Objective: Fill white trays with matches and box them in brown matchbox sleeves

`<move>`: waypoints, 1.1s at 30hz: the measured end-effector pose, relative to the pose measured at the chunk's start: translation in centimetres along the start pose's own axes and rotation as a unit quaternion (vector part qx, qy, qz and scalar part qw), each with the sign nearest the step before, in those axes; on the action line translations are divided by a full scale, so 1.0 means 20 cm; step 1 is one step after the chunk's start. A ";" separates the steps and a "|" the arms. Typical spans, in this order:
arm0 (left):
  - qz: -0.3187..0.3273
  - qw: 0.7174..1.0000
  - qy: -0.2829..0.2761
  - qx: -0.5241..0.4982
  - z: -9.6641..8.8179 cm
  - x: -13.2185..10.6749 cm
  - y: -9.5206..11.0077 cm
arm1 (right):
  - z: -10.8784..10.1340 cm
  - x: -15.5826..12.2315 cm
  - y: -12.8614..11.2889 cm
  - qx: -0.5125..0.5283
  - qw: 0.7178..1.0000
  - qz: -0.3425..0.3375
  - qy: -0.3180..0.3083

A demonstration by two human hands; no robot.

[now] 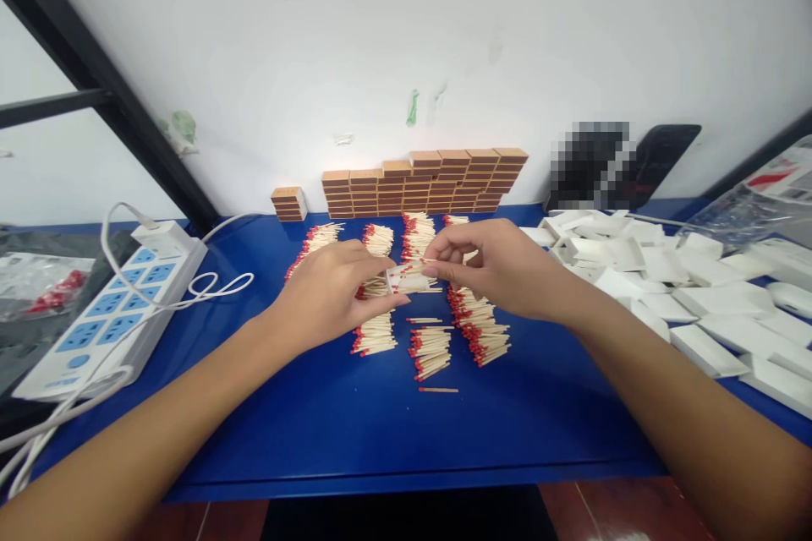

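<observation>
Between thumb and fingers, my left hand (pixel 336 287) grips a small white matchbox tray (pixel 408 281) by its left end. A few red-tipped matches lie in it. My right hand (pixel 485 264) is at the tray's right end, its thumb and fingers pinched on matches (pixel 426 267) at the opening. Just how many it holds cannot be made out. Piles of loose matches lie around and beneath both hands, among them a pile (pixel 431 350) in front, one to the right (pixel 479 325) and one to the left (pixel 375 335). One single match (pixel 439 390) lies apart, nearer the front edge.
Stacked brown matchboxes (pixel 425 186) line the wall, with a short stack (pixel 288 204) to their left. Many empty white trays (pixel 704 296) cover the right side. A power strip (pixel 114 313) with white cables lies left. A phone-like black object (pixel 666 161) leans at the back right.
</observation>
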State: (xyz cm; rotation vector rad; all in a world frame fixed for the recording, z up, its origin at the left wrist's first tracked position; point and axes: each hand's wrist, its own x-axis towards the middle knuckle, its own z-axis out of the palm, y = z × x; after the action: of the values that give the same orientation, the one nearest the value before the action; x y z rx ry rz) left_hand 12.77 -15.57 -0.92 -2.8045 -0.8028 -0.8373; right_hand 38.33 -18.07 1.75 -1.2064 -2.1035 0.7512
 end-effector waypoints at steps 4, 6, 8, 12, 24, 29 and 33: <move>-0.001 1.000 0.003 -0.012 0.00 0.00 0.00 | -0.01 0.00 0.00 -0.005 1.000 0.003 0.005; 0.005 1.000 0.006 -0.019 0.00 0.00 0.00 | -0.02 0.00 0.00 -0.009 1.000 0.007 0.007; 0.009 1.000 0.010 -0.019 0.00 0.00 -0.01 | -0.02 0.00 0.00 -0.015 1.000 0.005 0.006; 0.000 1.000 0.021 -0.003 0.01 0.00 -0.01 | -0.01 0.00 0.01 -0.059 0.998 -0.020 0.015; 0.049 0.997 0.052 0.031 0.01 0.00 0.00 | -0.02 -0.01 0.00 -0.138 0.986 -0.069 0.057; 0.051 0.996 0.062 0.026 0.01 0.00 -0.01 | -0.03 -0.01 0.00 -0.126 0.987 -0.077 0.063; 0.032 0.998 0.059 0.022 0.01 0.00 0.00 | -0.02 -0.02 -0.01 -0.112 0.989 -0.076 0.060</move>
State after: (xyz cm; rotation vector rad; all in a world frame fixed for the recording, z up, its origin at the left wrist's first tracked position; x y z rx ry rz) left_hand 12.86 -15.62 -1.07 -2.6978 -0.7005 -0.9509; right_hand 38.61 -18.36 2.10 -1.1587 -2.1917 0.3727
